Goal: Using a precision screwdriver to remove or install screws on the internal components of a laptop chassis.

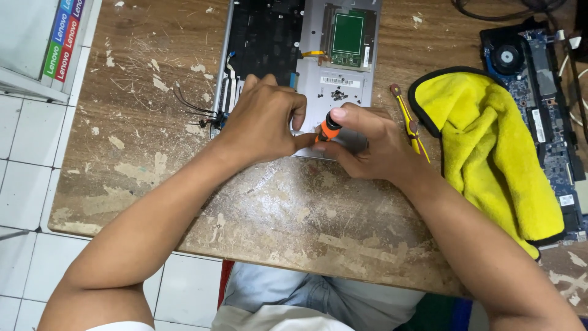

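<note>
– What sort of place is this?
– A small electronics repair workshop. The wooden desk (141,159) is scarred and flecked with old paint.
– What else points to it?
– An opened laptop shell (306,55) lies there with loose screws (337,95) on it, a bare blue circuit board with a fan (539,92), a yellow cloth (490,153), over a white tiled floor (24,184).

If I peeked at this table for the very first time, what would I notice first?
Probably the bright yellow cloth lying on the right side of the worn wooden table. Next, in the middle, both hands meet on a small orange-and-black screwdriver: the right hand grips it, and the left hand touches it from the side. Under them lies an opened grey laptop shell.
</note>
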